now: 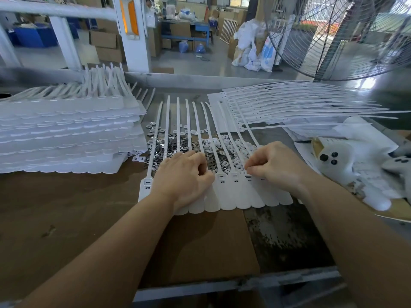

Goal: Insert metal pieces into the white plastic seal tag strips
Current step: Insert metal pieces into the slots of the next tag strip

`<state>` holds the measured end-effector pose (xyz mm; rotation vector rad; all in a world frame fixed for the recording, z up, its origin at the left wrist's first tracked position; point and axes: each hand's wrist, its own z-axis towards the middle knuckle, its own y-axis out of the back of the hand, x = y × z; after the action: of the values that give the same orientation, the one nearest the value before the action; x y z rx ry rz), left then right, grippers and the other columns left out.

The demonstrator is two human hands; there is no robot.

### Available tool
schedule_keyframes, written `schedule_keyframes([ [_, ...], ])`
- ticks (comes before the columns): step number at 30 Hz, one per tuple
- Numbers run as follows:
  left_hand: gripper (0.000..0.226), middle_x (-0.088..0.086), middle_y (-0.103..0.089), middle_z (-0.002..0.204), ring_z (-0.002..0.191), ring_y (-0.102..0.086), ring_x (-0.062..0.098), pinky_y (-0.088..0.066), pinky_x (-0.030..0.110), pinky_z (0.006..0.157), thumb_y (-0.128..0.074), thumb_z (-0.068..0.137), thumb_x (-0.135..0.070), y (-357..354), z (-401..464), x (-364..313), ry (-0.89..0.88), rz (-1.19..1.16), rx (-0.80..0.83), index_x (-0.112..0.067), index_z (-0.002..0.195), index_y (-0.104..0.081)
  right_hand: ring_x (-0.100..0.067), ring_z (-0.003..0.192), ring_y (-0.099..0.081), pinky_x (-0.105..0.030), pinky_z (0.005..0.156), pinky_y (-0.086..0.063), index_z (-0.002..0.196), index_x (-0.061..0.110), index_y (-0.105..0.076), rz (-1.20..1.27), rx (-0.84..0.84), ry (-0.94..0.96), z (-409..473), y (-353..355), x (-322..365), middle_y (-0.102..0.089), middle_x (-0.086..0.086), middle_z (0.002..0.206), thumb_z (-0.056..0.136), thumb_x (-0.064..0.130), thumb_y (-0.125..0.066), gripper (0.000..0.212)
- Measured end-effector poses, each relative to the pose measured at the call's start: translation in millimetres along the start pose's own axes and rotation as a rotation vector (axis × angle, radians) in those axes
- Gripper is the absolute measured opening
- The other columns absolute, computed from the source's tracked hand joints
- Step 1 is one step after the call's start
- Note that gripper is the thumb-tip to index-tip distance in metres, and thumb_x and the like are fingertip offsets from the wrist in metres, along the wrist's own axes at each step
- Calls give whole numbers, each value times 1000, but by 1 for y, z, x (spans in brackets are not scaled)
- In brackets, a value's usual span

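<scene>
Nearest to us, we are working over a joined row of seal tag strips (229, 196) lying flat on the brown workbench (66, 218), wide tag ends toward us and thin tails running away. We are resting our left hand (184, 176) on the left part of the row, fingers curled down at the slotted heads; whether it is holding a metal piece we cannot tell. We are bringing our right hand (273, 165) to the heads on the right, thumb and forefinger pinched together at a slot, seemingly on something small that is hidden from us.

Just beyond our knuckles, we are looking at the loose metal pieces (175, 145) heaped under the tails, mixed with small white clips. We are judging these as light, stiff and slippery, best taken one at a time by the edges with fingertips. The strips are looking thin and bendy, so pressing near the head should be steadying them.

Farther off, we are seeing stacked strips (66, 134) at left, another sheaf (289, 103) at right, and a large fan (333, 36) behind.
</scene>
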<state>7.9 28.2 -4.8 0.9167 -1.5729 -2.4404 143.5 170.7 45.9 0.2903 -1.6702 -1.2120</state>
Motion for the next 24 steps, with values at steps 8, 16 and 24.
schedule_keyframes([
  [8, 18, -12, -44, 77, 84, -40, 13, -22, 29, 76, -43, 84, -40, 0, 0, 1, -6, -6, -13, -30, 70, -39, -4, 66, -55, -17, 57, -40, 76, 13, -73, 41, 13, -62, 3, 1, 3, -60, 8, 69, 78, 5, -69, 9],
  [16, 18, -11, -45, 78, 84, -40, 13, -22, 28, 77, -43, 84, -40, 1, -1, 0, -5, -15, -11, -31, 69, -37, -6, 72, -59, -18, 61, -44, 77, 16, -73, 52, 17, -68, 2, 1, 2, -65, 7, 75, 78, 6, -69, 10],
  [24, 18, -11, -44, 79, 85, -40, 14, -23, 29, 77, -44, 85, -38, 1, -1, -1, 0, -10, -7, -31, 70, -37, -12, 73, -61, -20, 61, -45, 77, 15, -73, 98, 65, -105, 6, 5, 1, -69, -1, 78, 80, 7, -70, 9],
])
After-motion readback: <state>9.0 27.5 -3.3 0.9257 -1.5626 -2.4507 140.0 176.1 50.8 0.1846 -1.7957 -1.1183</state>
